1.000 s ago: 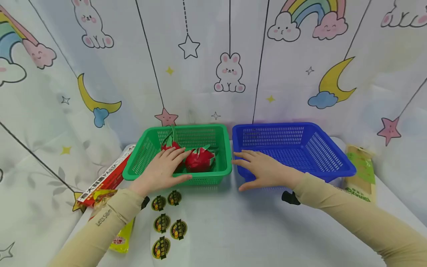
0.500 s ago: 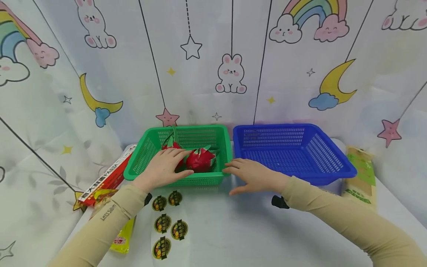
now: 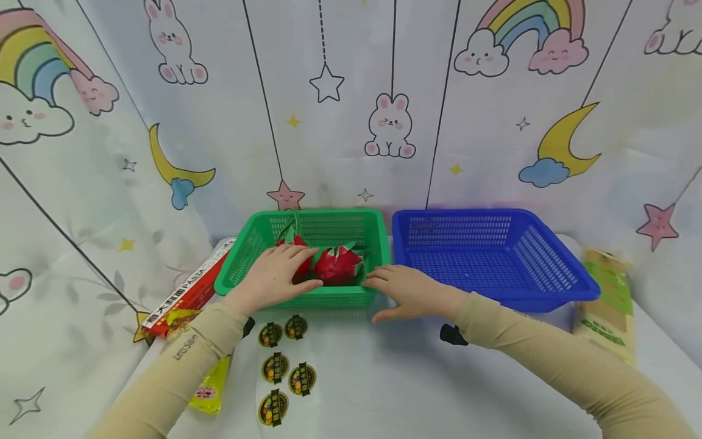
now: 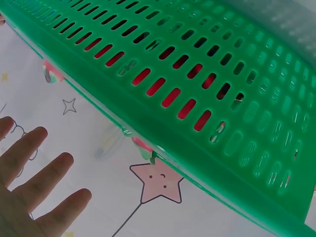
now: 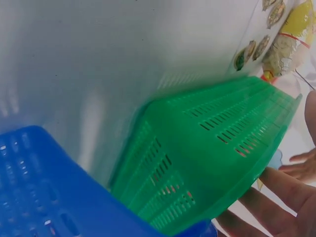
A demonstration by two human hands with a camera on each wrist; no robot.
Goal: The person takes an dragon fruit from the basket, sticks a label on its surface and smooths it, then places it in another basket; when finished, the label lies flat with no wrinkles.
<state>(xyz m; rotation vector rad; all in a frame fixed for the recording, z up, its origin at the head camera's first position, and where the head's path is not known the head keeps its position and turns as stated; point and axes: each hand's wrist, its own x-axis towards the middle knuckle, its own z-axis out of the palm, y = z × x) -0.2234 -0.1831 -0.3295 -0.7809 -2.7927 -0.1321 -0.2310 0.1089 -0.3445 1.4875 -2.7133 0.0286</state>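
Note:
A green plastic basket (image 3: pixel 323 299) with slotted walls holds two red dragon fruits with green scales; the right-hand dragon fruit (image 3: pixel 338 266) shows best. My left hand (image 3: pixel 274 274) hovers over the basket's front left rim, fingers extended, partly covering the other dragon fruit (image 3: pixel 292 239). In the left wrist view its spread fingers (image 4: pixel 44 177) stand apart from the basket wall. At the front right corner of the green basket is my right hand (image 3: pixel 408 291), fingers stretched toward the rim, thumb apart. The right wrist view shows its fingertips (image 5: pixel 274 180) right at that rim.
A blue basket (image 3: pixel 548 292) stands to the right of the green one. Round stickers (image 3: pixel 274 369) lie on a sheet in front. On the left are a red pasta box (image 3: pixel 192 292) and a yellow packet (image 3: pixel 211 384); a green-and-tan bag (image 3: pixel 609 305) is at far right.
My right hand has moved left from the blue basket's front left corner to the green basket's right corner. The left hand stays over the green basket; the view has shifted slightly.

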